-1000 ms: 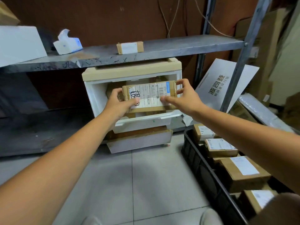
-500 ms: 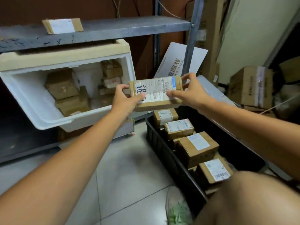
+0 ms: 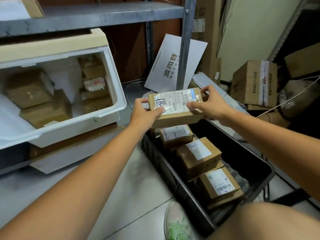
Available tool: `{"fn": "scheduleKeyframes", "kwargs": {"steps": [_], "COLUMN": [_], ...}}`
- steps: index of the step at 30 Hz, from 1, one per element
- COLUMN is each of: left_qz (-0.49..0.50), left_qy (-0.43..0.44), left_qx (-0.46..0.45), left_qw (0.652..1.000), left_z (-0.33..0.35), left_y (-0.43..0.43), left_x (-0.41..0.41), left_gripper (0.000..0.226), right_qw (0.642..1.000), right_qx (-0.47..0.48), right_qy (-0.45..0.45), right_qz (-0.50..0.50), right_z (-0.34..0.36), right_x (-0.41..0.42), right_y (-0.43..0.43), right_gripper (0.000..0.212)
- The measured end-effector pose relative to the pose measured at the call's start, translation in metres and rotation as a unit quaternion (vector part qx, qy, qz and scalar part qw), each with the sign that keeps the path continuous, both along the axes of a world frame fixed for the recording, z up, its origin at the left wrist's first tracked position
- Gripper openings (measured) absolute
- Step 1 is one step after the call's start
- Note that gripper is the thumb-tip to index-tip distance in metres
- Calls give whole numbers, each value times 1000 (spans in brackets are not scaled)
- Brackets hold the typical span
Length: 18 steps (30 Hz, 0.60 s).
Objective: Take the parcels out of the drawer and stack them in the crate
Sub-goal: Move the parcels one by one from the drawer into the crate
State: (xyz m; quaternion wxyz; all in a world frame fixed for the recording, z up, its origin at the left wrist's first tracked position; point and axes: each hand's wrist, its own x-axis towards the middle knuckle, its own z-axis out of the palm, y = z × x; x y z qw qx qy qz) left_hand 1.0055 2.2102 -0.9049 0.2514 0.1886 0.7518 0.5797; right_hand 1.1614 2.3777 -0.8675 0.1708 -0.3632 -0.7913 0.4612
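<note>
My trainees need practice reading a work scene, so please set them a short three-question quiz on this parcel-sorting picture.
1. True or false: the parcel already rests inside the black crate.
2. Left hand, right hand: which grips the parcel? A left only; B right only; C both.
3. Fill the gap: other brown parcels lie in the white ____ at the left.

Key: 1 false, it is held above the crate's far end; 2 C; 3 drawer.
</note>
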Motion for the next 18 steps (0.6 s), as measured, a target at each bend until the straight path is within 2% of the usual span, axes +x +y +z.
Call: {"fn": "scheduleKeyframes", "kwargs": {"steps": [8,14,18], "left_qz": [-1,21,35], "left_qy": [-2,-5,-14], "left_qx": [-26,-7,-15], "left_qw": [1000,1000,999], "left_z": [-17,-4,-17], "left_y": [21,38,44], "left_x": [-6,-46,-64], "left_gripper": [55,54,55], "right_qw": [1000,1000,1000], "right_qx": [-12,-3,11], "right_qy": [-13,18,-5], "right_qz": [-6,0,25], "right_z": [-23,-15,-27], "right_x": [-10,-58,-85], "right_y": [23,44,54], "right_gripper": [61,54,57]}}
